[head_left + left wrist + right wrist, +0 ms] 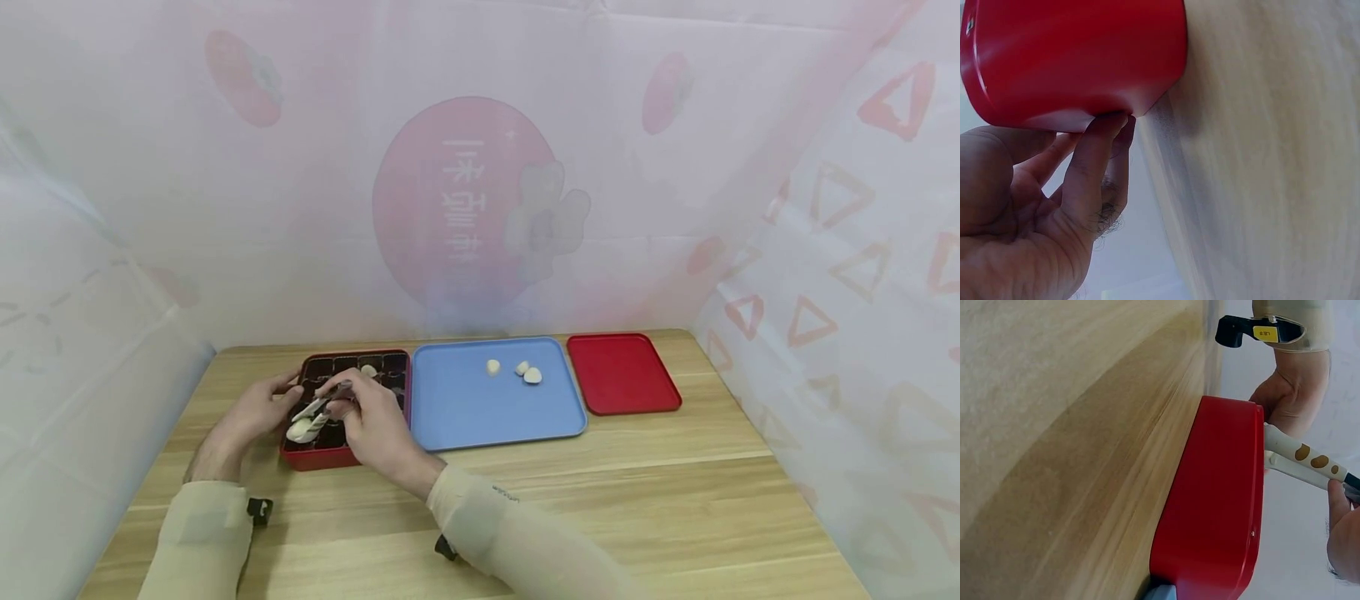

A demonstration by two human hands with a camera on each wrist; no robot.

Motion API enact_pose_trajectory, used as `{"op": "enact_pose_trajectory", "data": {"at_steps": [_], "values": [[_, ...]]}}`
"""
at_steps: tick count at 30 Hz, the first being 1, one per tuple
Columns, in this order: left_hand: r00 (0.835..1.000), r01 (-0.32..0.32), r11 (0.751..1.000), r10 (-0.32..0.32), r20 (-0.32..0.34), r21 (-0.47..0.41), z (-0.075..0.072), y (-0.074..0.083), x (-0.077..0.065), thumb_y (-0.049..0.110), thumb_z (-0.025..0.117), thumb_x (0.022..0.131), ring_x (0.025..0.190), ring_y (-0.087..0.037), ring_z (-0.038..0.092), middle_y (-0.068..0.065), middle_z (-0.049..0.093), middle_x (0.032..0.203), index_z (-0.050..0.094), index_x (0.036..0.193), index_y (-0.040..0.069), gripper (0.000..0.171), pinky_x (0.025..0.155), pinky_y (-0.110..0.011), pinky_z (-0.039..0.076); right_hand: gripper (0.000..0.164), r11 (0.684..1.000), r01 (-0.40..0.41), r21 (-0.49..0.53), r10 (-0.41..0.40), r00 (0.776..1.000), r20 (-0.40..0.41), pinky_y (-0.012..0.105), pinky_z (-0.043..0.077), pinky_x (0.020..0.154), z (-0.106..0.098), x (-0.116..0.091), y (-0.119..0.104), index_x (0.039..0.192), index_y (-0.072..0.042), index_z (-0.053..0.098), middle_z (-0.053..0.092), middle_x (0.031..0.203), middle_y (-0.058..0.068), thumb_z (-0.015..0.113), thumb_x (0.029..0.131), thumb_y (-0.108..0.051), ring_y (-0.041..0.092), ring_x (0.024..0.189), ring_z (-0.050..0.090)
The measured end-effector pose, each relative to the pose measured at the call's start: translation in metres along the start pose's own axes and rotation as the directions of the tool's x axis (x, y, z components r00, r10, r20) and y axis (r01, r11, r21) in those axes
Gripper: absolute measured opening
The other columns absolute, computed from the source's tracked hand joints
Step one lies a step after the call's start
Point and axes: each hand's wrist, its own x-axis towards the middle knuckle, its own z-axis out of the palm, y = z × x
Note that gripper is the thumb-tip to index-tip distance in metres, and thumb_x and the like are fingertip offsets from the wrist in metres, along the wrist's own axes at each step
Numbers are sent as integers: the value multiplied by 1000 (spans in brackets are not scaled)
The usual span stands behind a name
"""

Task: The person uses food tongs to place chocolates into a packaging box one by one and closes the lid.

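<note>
A red box stands on the left, its dark insert divided into several compartments. My left hand holds the box at its left side, the thumb by the rim and fingertips against the outer wall. Over the front left compartments my right hand grips white tongs with brown spots. Between the tong tips, low over the insert, sits a cream-coloured piece; whether it touches the insert I cannot tell. Another cream piece lies in a back compartment. My right hand hides part of the box.
Right of the box lies a blue tray with a few cream pieces, two of them touching. Beyond it is a flat red lid-like tray. Everything rests on a wooden table with printed cloth walls around it.
</note>
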Motion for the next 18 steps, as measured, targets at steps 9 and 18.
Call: {"op": "enact_pose_trajectory", "data": {"at_steps": [9, 18], "values": [[1000, -20, 1000, 20, -12, -16, 0, -1, 0, 27, 48, 113, 127, -52, 63, -40, 59, 142, 32, 162, -2, 59, 107, -66, 49, 20, 993, -45, 109, 49, 998, -41, 13, 59, 72, -9, 2, -1, 126, -20, 61, 66, 111, -2, 56, 106, -19, 3, 88, 69], [1000, -20, 1000, 20, -14, -7, 0, -3, 1, 29, 48, 113, 124, -50, 66, -38, 59, 143, 32, 163, -1, 60, 109, -66, 48, 21, 987, -36, 157, 48, 997, -68, 16, 61, 86, -34, 2, 3, 126, -14, 61, 66, 122, 3, 56, 106, -11, 10, 100, 70]]}}
